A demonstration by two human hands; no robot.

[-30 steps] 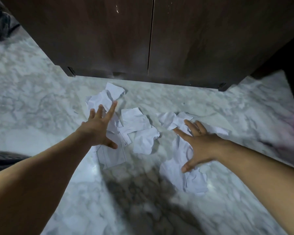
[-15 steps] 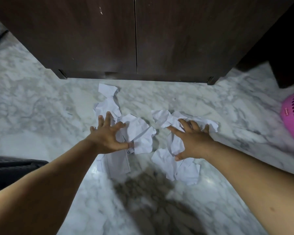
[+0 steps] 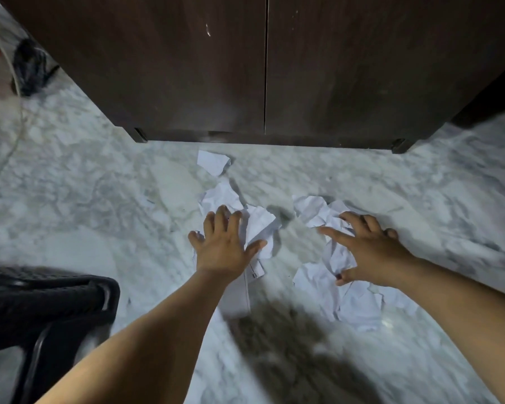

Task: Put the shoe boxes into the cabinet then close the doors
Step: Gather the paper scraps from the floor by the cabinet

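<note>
A: Quick, risks first. What could go wrong?

B: Both hands are down on loose paper in front of the cabinet (image 3: 263,68). The left hand (image 3: 222,246) lies flat, fingers spread and straight, pressing a crumpled sheet (image 3: 260,225), gripping nothing. The right hand (image 3: 368,252) is spread too, fingers slightly bent over the other paper pile (image 3: 341,290), nothing pinched as far as I can tell. My guess: on that polished marble floor (image 3: 99,199) the sheets slide or tear under a sweep, and bits scatter under the cabinet's base. One scrap (image 3: 212,161) already sits close to the cabinet's foot, away from both hands.

A: Shoe boxes?

B: None visible. Can't say where they are, possibly inside the cabinet, but that's a judgement.

A: Cabinet itself?

B: Dark brown wood-look, two doors meeting at a centre seam, both look shut. White scuff on the left door. No handles visible.

A: Anything else?

B: A black mesh chair (image 3: 41,310) well to the left of the cabinet, nearer me. Dark bundle and a pale cord (image 3: 11,68) by the cabinet's far left side.
</note>
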